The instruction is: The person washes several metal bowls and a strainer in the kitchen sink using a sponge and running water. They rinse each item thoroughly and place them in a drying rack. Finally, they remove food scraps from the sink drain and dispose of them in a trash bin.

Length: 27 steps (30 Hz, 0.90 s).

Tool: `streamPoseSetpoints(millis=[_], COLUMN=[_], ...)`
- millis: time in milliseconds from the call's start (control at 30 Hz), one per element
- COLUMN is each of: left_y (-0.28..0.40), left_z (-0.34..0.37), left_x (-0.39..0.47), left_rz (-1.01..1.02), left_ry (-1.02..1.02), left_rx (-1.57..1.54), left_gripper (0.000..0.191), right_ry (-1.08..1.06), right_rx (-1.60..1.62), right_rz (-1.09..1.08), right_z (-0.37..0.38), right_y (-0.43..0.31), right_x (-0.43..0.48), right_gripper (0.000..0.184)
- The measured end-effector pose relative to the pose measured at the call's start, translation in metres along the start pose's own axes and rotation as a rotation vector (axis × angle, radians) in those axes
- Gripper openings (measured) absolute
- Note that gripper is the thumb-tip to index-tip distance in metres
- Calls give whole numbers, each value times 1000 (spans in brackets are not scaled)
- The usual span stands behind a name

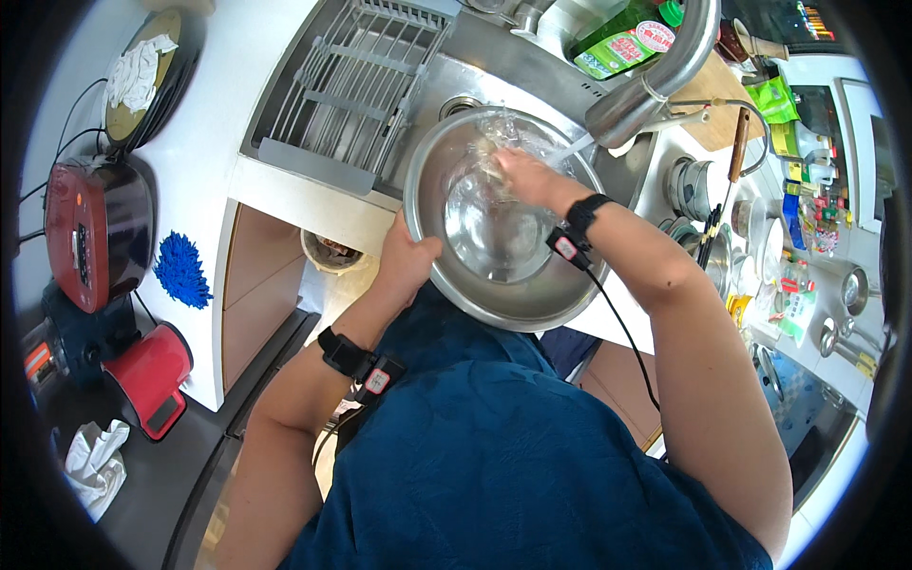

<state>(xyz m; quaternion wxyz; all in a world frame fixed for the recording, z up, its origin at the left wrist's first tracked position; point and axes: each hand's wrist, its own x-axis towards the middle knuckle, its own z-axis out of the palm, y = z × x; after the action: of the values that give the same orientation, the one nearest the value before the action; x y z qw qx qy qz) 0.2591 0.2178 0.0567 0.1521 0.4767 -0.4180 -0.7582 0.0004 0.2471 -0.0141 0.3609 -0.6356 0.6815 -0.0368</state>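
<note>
A large stainless steel basin (491,313) sits tilted at the sink's front edge, against my shirt. My left hand (407,258) grips its rim on the left, thumb over the edge. Inside the basin, my right hand (527,174) is closed around a pale yellowish thing (486,151), too blurred to name, against the far inner wall. Water (573,148) streams from the metal faucet (627,117) into the basin, and splashes surround the right-hand fingers. Shallow clear water (499,235) covers part of the basin's bottom.
A wire dish rack (349,85) spans the sink's left part. Behind the sink stands a green detergent bottle (627,43). Bowls (695,189) and a wooden-handled utensil (739,146) crowd the right counter. At left are a rice cooker (96,228), a blue microfibre cloth (182,269) and a red kettle (149,377).
</note>
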Motion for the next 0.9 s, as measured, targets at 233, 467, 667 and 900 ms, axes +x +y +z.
streamPoseSetpoints(millis=[233,467,667,900], left_y=[-10,-6,15,-11], left_z=[8,6,4,-3], left_x=[6,8,6,29], left_rz=[37,1,-57,262], left_ry=[43,-6,-20,44], left_rx=[-108,18,112,413], left_gripper=[51,52,55,69], right_ry=[-473,-157,381,-170], right_rx=[-93,669,106,-220], right_rz=[-61,-390,-109,-25], right_z=[1,37,25,24], right_y=[10,-98,-23,68], right_x=[-93,-39,30,-57], right_gripper=[36,22,48,49])
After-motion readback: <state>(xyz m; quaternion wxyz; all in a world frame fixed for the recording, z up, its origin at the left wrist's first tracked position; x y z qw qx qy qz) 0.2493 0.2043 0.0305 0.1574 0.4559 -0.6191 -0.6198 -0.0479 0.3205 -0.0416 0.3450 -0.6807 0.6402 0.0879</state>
